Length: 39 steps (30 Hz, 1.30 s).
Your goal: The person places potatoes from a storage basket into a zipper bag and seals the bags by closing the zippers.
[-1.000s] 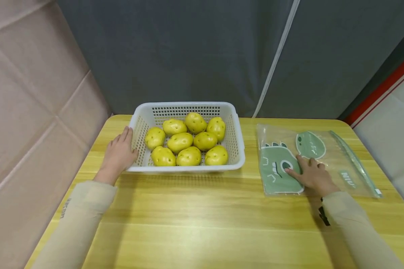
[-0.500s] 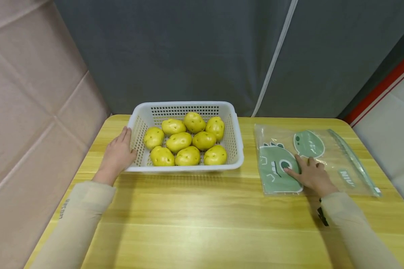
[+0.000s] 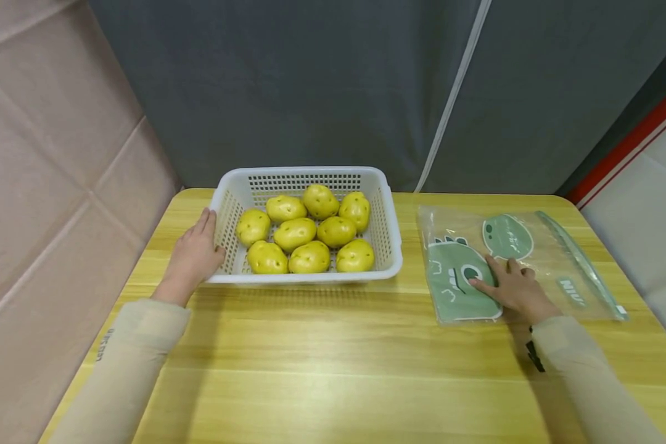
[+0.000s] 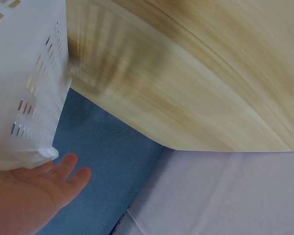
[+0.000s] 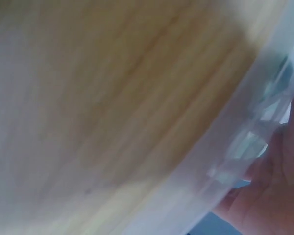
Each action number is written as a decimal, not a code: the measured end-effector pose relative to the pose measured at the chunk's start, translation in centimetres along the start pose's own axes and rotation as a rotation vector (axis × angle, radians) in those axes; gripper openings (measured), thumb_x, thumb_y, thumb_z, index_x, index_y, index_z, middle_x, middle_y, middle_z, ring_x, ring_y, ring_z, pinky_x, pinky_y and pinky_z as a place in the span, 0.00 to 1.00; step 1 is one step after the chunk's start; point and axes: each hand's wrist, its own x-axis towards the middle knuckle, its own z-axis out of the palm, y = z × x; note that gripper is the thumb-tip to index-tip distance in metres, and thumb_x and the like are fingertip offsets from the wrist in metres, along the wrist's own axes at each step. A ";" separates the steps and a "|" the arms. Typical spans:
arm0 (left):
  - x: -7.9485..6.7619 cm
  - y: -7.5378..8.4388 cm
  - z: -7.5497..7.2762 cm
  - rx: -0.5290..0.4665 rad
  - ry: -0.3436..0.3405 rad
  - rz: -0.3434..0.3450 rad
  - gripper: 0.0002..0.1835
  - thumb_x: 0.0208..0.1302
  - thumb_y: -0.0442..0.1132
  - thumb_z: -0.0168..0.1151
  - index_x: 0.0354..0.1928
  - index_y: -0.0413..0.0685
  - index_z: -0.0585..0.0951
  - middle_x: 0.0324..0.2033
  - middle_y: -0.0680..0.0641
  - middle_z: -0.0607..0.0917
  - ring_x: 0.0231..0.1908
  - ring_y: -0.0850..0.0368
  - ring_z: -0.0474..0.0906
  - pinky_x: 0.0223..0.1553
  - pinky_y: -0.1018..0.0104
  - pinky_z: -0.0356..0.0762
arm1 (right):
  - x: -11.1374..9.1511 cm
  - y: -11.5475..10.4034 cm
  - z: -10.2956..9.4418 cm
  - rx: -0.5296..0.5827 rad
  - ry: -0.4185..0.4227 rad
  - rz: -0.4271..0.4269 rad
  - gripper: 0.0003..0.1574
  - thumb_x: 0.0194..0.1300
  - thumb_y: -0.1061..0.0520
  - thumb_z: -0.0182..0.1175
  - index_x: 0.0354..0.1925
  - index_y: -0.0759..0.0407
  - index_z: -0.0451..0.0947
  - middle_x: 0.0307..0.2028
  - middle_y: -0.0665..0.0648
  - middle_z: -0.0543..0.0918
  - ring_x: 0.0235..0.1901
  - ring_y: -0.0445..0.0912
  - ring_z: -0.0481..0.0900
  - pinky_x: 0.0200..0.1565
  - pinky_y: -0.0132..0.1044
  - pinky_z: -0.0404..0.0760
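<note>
A white plastic basket (image 3: 304, 279) with perforated walls stands at the back left of the wooden table, holding several shiny yellow potatoes (image 3: 294, 235). At its left rim lies my left hand (image 3: 196, 250), thumb on the near side of the wall. In the left wrist view, this hand's fingers (image 4: 63, 169) reach loosely past the rim. On the right, a clear zip bag (image 3: 544, 271) with a green monster print lies flat. My right hand (image 3: 515, 287) rests on it with spread fingers, near the monster's eye. The right wrist view shows the hand partly, beside the shiny plastic.
The light wooden table (image 3: 322, 364) extends toward me in front of the basket and bag. A dark grey curtain (image 3: 288, 86) hangs behind its far edge. Pale padded walls stand at both sides, with a red stripe (image 3: 633, 145) on the right one.
The bag has turned slightly under my right hand, its zip edge shifting a little to the left and away from me. The basket, potatoes and left hand stay in place.
</note>
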 end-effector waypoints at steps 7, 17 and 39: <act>0.0 0.0 0.0 0.009 0.004 0.007 0.41 0.62 0.37 0.49 0.72 0.28 0.44 0.72 0.28 0.46 0.66 0.24 0.54 0.66 0.34 0.56 | 0.1 0.2 -0.1 0.028 -0.038 0.014 0.59 0.65 0.25 0.42 0.74 0.63 0.38 0.65 0.85 0.43 0.57 0.84 0.48 0.50 0.79 0.62; -0.1 0.0 0.0 0.006 0.001 0.002 0.41 0.62 0.37 0.48 0.72 0.28 0.44 0.72 0.28 0.46 0.66 0.25 0.54 0.66 0.33 0.56 | 0.4 0.9 -0.4 0.019 -0.068 -0.008 0.60 0.65 0.26 0.45 0.74 0.65 0.39 0.66 0.87 0.41 0.57 0.86 0.47 0.50 0.80 0.61; 0.0 0.1 -0.2 0.006 -0.013 -0.008 0.41 0.63 0.37 0.48 0.72 0.28 0.43 0.72 0.28 0.44 0.67 0.25 0.53 0.66 0.34 0.56 | 0.4 2.4 -1.1 -0.001 -0.068 -0.195 0.56 0.59 0.34 0.59 0.71 0.64 0.51 0.65 0.86 0.48 0.58 0.85 0.50 0.52 0.79 0.60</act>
